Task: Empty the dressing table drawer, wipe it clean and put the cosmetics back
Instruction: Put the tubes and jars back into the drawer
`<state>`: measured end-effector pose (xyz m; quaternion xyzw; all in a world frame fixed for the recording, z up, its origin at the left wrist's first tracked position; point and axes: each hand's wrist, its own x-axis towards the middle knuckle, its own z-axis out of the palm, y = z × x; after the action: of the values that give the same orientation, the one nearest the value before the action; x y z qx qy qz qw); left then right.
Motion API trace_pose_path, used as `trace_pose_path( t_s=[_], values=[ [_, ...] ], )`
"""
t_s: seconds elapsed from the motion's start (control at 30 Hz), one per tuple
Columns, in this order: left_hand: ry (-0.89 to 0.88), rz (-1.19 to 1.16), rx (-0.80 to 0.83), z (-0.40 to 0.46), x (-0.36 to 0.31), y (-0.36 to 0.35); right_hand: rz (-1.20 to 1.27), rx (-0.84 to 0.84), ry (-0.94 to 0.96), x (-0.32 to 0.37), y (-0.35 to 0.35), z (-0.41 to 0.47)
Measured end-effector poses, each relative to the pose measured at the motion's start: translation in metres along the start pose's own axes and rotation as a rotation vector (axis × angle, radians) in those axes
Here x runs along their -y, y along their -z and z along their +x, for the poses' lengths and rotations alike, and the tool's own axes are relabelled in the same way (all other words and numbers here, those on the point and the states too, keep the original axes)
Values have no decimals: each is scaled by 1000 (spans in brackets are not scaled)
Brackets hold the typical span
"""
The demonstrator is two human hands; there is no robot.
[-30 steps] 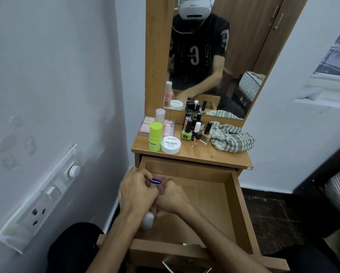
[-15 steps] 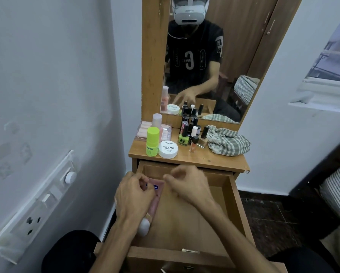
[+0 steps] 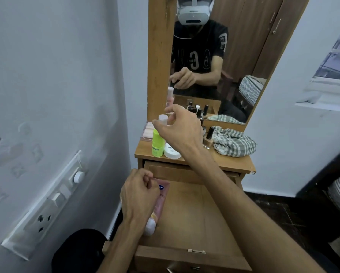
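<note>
Pink tube (image 3: 161,201) half hidden under gripping left hand (image 3: 138,196); right hand (image 3: 180,129) loosely spread, empty.

Smooth wooden drawer (image 3: 194,217), checked cloth (image 3: 234,143)

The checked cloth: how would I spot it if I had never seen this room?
Find the wooden dressing table under the tall mirror. At the right end of its top lies the checked cloth, crumpled; everything else there is a bottle, jar or box.
</note>
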<state>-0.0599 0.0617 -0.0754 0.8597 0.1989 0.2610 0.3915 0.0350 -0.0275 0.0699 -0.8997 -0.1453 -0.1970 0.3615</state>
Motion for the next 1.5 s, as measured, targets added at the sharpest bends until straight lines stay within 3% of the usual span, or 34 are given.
trace_pose_path(
  t_s=[0.33,0.47,0.67,0.8,1.07,1.17,1.33,1.5],
  values=[
    [-7,-33,-4,-1,-1,2,-247,-30,-25,-22,-35,-25],
    [-4,-19,6,0,-2,3,-165,-20,-28,-23,-38,-28],
    [-24,21,4,-1,-2,7,172,29,-142,-34,-14,-51],
    [-31,38,22,0,-2,5,259,151,-183,-63,9,-72],
    [40,-12,29,-1,-5,9,155,397,-266,-105,16,-105],
    [74,-40,30,0,-6,10,193,580,-287,-108,15,-117],
    [99,-64,26,1,-3,9,199,761,-153,-89,12,-143],
    [255,-215,51,4,-4,12,122,806,-52,-69,-4,-154]
  ],
)
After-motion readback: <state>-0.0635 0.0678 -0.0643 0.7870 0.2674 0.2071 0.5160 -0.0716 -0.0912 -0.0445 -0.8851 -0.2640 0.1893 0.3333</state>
